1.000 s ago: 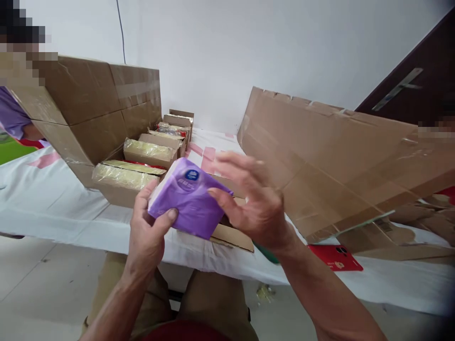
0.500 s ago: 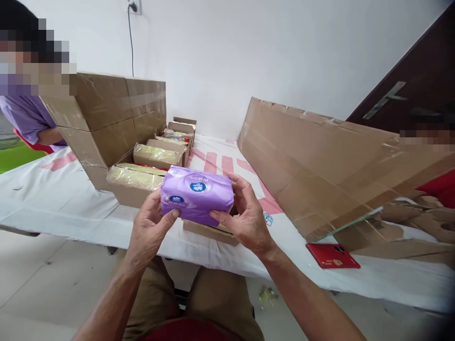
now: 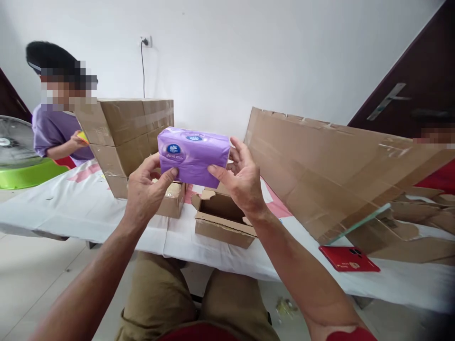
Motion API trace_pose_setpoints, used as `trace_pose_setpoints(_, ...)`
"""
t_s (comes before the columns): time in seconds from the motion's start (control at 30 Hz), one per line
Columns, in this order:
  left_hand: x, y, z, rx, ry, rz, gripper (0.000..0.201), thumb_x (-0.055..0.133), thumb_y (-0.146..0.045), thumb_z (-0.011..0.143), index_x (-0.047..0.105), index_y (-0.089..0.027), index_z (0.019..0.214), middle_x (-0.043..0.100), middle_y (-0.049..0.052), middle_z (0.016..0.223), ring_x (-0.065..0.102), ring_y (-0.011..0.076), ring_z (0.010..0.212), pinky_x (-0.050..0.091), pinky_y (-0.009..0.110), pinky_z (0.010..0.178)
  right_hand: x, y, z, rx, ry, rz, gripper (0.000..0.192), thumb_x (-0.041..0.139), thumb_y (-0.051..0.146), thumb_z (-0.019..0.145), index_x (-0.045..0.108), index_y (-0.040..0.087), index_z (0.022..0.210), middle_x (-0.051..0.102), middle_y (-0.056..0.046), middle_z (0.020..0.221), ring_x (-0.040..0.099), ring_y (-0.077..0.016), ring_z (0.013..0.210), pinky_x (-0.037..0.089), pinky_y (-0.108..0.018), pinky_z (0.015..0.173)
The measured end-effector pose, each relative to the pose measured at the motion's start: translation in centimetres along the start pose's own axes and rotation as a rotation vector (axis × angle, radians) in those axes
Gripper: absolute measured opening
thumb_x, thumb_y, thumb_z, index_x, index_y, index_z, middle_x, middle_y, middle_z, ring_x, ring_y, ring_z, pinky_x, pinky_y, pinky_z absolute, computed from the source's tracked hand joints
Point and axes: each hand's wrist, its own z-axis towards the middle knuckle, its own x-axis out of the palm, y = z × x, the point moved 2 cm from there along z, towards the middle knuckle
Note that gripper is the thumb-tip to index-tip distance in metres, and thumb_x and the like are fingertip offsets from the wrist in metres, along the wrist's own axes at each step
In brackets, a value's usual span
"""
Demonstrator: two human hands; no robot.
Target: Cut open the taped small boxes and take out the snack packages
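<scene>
I hold a purple tissue pack [image 3: 194,155] up in front of me with both hands. My left hand [image 3: 145,192] grips its left end, thumb on the front face. My right hand [image 3: 241,177] grips its right end. Below the pack, a small open cardboard box [image 3: 220,222] sits near the table's front edge, its flaps spread. Another small carton [image 3: 173,201] stands just left of it, partly hidden by my left hand.
A large taped carton [image 3: 124,128] stands at the back left of the white-covered table [image 3: 71,208]. A flattened cardboard sheet [image 3: 330,166] leans at the right, a red phone [image 3: 350,258] in front of it. A person in purple [image 3: 53,132] sits at far left by a green fan [image 3: 17,156].
Both hands lifted the purple pack from just above the table to chest height. The view tilted up, showing the open box beneath and the person at the left.
</scene>
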Motion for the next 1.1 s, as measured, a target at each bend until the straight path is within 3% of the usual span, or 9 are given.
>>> trace_pose_setpoints(0.1, -1.9, -1.1, -0.5, 0.026, -0.007, 0.067, 0.043, 0.079, -0.045, 0.087, 0.074, -0.017, 0.119, 0.077, 0.006, 0.109, 0.070, 0.0218, 0.096, 0.057, 0.036, 0.090, 1.1, 1.4, -1.0, -0.037, 0.004, -0.009, 0.088, 0.080, 0.047, 0.088, 0.035, 0.024, 0.161, 0.055, -0.012, 0.156, 0.061, -0.0310, 0.133, 0.060, -0.047, 0.103)
trace_pose_setpoints(0.23, -7.4, -0.7, -5.1, 0.014, -0.049, 0.282, 0.033, 0.082, -0.043, 0.083, 0.074, -0.020, 0.105, 0.076, 0.002, 0.100, 0.069, 0.0224, 0.093, 0.057, 0.037, 0.089, 5.0, 1.5, -6.6, -0.043, 0.091, -0.022, 0.083, 0.073, 0.038, 0.094, 0.030, 0.028, 0.165, 0.051, -0.012, 0.160, 0.063, -0.0304, 0.130, 0.062, -0.046, 0.099)
trace_pose_setpoints(0.33, -11.9, 2.8, -9.5, -0.170, -0.050, 0.482, 0.038, 0.079, -0.056, 0.077, 0.072, -0.021, 0.090, 0.076, 0.002, 0.084, 0.069, 0.0243, 0.082, 0.057, 0.037, 0.077, 9.3, -1.3, -11.3, 0.019, 0.147, -0.078, 0.088, 0.077, 0.031, 0.090, 0.030, 0.027, 0.165, 0.057, -0.015, 0.154, 0.064, -0.0316, 0.126, 0.060, -0.048, 0.102)
trace_pose_setpoints(0.43, -14.4, 7.7, -12.7, -0.391, 0.008, 0.558, 0.044, 0.074, -0.064, 0.073, 0.070, -0.022, 0.088, 0.076, 0.003, 0.078, 0.071, 0.0254, 0.073, 0.057, 0.037, 0.070, 13.7, -6.2, -14.7, 0.159, 0.215, -0.105, 0.090, 0.078, 0.022, 0.084, 0.035, 0.025, 0.163, 0.063, -0.016, 0.147, 0.067, -0.0315, 0.120, 0.062, -0.047, 0.098)
trace_pose_setpoints(0.53, -14.3, 12.2, -13.8, -0.556, 0.030, 0.503, 0.045, 0.070, -0.061, 0.071, 0.068, -0.021, 0.091, 0.078, 0.006, 0.085, 0.072, 0.0252, 0.072, 0.057, 0.036, 0.068, 16.8, -11.1, -15.8, 0.283, 0.256, -0.126, 0.089, 0.077, 0.017, 0.081, 0.039, 0.023, 0.161, 0.063, -0.018, 0.146, 0.068, -0.0315, 0.118, 0.063, -0.046, 0.094)
trace_pose_setpoints(0.6, -13.5, 14.5, -13.2, -0.584, 0.004, 0.492, 0.045, 0.067, -0.060, 0.071, 0.068, -0.021, 0.095, 0.078, 0.007, 0.090, 0.071, 0.0238, 0.072, 0.058, 0.036, 0.070, 17.8, -13.7, -15.4, 0.308, 0.259, -0.152, 0.086, 0.074, 0.016, 0.082, 0.040, 0.020, 0.161, 0.062, -0.019, 0.148, 0.067, -0.0321, 0.123, 0.062, -0.046, 0.097)
trace_pose_setpoints(0.8, -11.5, 19.6, -10.6, -0.615, 0.010, 0.504, 0.044, 0.065, -0.058, 0.069, 0.066, -0.022, 0.095, 0.077, 0.007, 0.090, 0.070, 0.0249, 0.078, 0.058, 0.038, 0.077, 18.1, -17.9, -14.3, 0.304, 0.275, -0.273, 0.066, 0.065, 0.016, 0.088, 0.051, 0.016, 0.151, 0.058, -0.020, 0.151, 0.054, -0.0325, 0.144, 0.045, -0.051, 0.122)
trace_pose_setpoints(0.93, -11.5, 21.1, -11.0, -0.650, 0.027, 0.514, 0.051, 0.067, -0.061, 0.070, 0.063, -0.022, 0.103, 0.077, 0.008, 0.097, 0.073, 0.0257, 0.078, 0.058, 0.039, 0.077, 17.2, -18.9, -15.9, 0.342, 0.292, -0.282, 0.057, 0.067, 0.017, 0.087, 0.058, 0.023, 0.143, 0.064, -0.017, 0.143, 0.060, -0.0322, 0.136, 0.050, -0.052, 0.117)
trace_pose_setpoints(1.1, -11.6, 21.1, -11.5, -0.655, 0.046, 0.545, 0.048, 0.067, -0.064, 0.071, 0.060, -0.024, 0.096, 0.075, 0.006, 0.091, 0.072, 0.0269, 0.078, 0.058, 0.040, 0.077, 16.8, -19.2, -16.5, 0.349, 0.275, -0.278, 0.054, 0.068, 0.018, 0.086, 0.059, 0.021, 0.139, 0.065, -0.016, 0.139, 0.062, -0.0311, 0.132, 0.053, -0.048, 0.113)
